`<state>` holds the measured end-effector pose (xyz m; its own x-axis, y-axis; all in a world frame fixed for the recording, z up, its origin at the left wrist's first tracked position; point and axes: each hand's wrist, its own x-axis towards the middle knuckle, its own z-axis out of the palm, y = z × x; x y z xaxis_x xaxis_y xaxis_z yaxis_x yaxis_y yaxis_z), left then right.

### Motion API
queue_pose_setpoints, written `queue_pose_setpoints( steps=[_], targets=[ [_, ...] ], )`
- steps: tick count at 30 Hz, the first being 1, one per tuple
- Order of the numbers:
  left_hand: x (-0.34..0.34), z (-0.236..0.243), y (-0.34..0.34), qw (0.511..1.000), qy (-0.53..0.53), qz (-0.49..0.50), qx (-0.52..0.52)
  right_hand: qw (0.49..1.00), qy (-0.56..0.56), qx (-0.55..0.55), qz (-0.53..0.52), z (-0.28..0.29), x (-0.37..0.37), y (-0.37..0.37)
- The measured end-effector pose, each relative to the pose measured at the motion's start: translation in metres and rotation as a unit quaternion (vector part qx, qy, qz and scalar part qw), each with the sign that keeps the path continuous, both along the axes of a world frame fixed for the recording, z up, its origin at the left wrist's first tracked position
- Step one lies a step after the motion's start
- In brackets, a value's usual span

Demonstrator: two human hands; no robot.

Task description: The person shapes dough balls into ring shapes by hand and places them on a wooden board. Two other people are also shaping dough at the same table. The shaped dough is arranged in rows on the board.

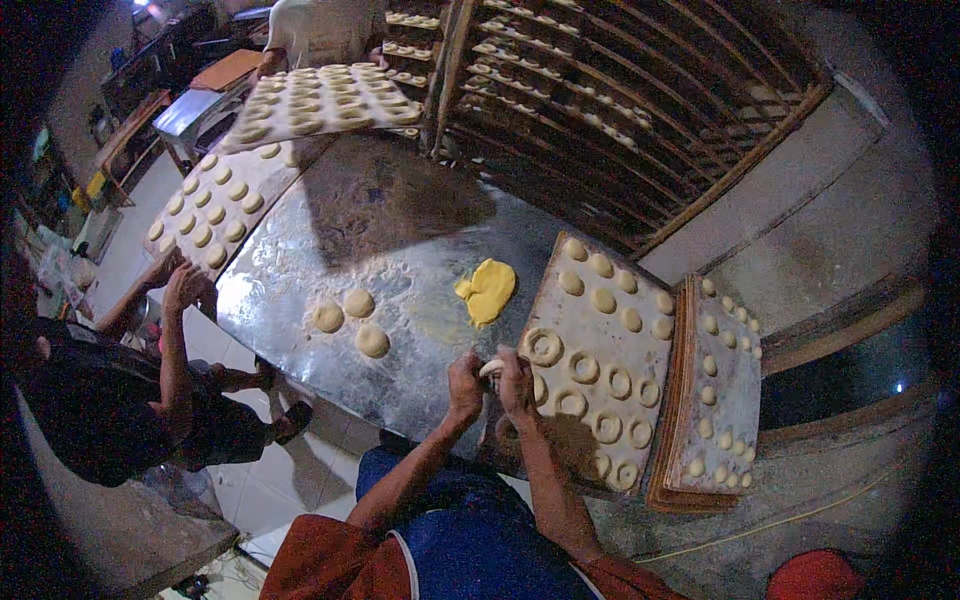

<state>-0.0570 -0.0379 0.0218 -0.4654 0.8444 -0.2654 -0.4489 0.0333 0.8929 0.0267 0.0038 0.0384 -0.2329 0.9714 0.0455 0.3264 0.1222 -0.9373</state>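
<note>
Close to the table's near edge, a pale piece of dough (490,369) is held between my two hands, its upper edge curved like part of a ring. My left hand (465,386) has its fingers closed round one side, and my right hand (515,382) grips the other, so much of the dough is hidden. Just right of my right hand lies a board (625,345) with dough rings in its near part and plain dough rounds in its far part. Left of my hands, three flattened dough rounds (372,341) rest on the floured metal table (400,385).
A yellow soft mass (491,291) sits beyond my hands. Stacked boards (722,400) with dough pieces stand at right. A wooden rack (650,150) is behind. At left, a co-worker (100,400) reaches over a dough board (205,240); another person (325,35) holds a full tray (320,105).
</note>
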Motion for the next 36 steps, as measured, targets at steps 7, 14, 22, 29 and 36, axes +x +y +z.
queue_pose_setpoints(
  steps=[7, 14, 22, 29, 36],
  targets=[
    [0.026, -0.007, 0.011, 0.902, 0.428, -0.022, 0.043, 0.982, -0.149, 0.059, 0.100, -0.052, 0.051, 0.012],
    [0.054, -0.013, 0.028, 0.856, 0.506, 0.006, 0.109, 0.952, -0.134, 0.260, 0.095, -0.099, 0.094, 0.027],
    [0.083, -0.053, 0.059, 0.893, 0.431, 0.024, 0.128, 0.986, -0.144, 0.037, 0.072, -0.087, 0.120, 0.053],
    [0.101, -0.045, 0.077, 0.938, 0.323, -0.083, 0.096, 0.990, -0.035, -0.116, 0.079, -0.036, 0.144, 0.070],
    [0.114, -0.028, 0.110, 0.993, 0.071, -0.057, 0.075, 0.995, -0.010, -0.006, 0.101, -0.011, 0.148, 0.109]
  ],
)
